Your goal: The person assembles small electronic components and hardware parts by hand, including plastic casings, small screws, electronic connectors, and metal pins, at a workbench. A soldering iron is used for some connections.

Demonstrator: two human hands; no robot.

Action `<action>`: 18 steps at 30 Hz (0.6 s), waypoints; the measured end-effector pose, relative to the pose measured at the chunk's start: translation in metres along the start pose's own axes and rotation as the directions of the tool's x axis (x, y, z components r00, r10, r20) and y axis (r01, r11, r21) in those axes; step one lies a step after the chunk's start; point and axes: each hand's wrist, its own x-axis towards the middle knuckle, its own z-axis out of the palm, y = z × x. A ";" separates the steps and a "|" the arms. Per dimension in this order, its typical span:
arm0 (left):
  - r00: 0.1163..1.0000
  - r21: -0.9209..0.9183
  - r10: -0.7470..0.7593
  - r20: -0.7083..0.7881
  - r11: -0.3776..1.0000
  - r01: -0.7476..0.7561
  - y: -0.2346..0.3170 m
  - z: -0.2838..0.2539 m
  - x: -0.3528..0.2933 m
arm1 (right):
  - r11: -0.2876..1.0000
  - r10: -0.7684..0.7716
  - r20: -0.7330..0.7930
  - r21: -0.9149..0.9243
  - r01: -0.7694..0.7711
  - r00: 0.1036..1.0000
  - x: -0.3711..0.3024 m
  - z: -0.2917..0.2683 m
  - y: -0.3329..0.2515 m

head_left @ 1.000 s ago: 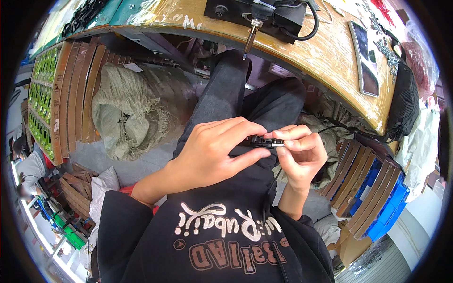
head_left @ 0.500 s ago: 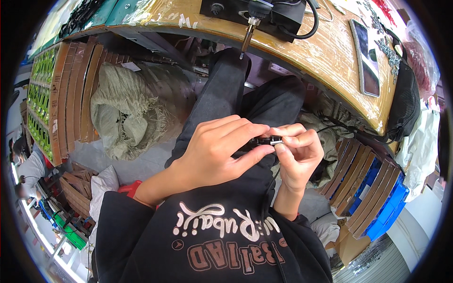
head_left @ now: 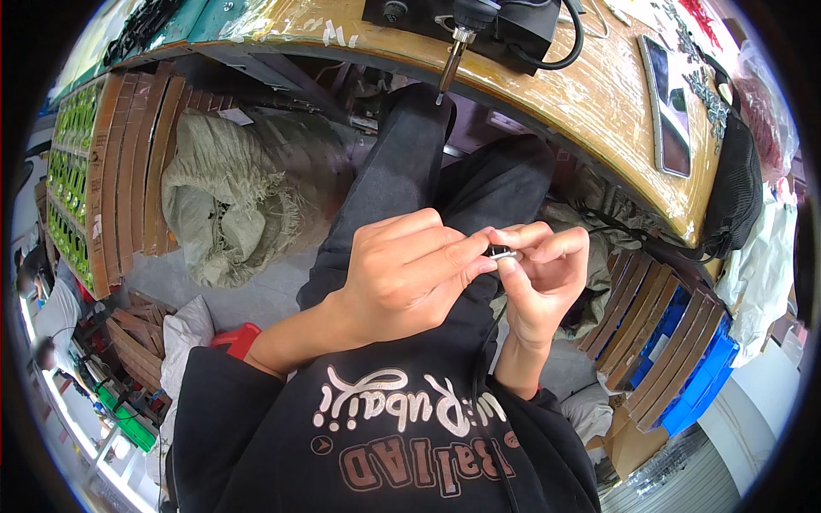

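A small black part with a silvery metal piece [head_left: 501, 251] sits between my two hands, above my lap. My left hand [head_left: 409, 272] is closed, thumb and fingers pinching the part's left end and covering much of it. From the other side, my right hand [head_left: 544, 278] grips the metal end between thumb and fingertips. The part's exact kind is too small and too covered to make out.
Ahead stands a worn wooden bench [head_left: 599, 94] with a soldering iron-like tool [head_left: 453, 56] jutting over its edge and a phone [head_left: 667, 107]. Sacks [head_left: 227, 201] and stacked trays [head_left: 141, 162] stand left; more trays [head_left: 658, 350] stand right.
My left fingers have drawn closer together and cover more of the black part. My right hand keeps its pinch in nearly the same place.
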 end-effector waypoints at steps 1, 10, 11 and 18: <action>1.000 0.005 0.005 -0.007 1.000 -0.004 0.000 0.000 -0.001 | 1.000 0.001 0.000 -0.001 -0.001 1.000 0.000 0.000 0.000; 1.000 -0.032 -0.019 -0.003 0.999 0.019 -0.002 0.000 -0.002 | 0.991 0.119 0.001 0.062 -0.119 0.993 0.001 0.000 -0.003; 1.000 -0.033 -0.019 -0.002 0.999 0.019 -0.002 0.000 -0.002 | 0.991 0.099 0.045 0.087 -0.102 0.994 0.003 -0.002 -0.002; 0.999 -0.043 -0.026 0.037 0.999 0.028 0.004 -0.004 0.001 | 0.997 0.051 0.074 0.060 -0.056 0.996 -0.001 -0.007 -0.001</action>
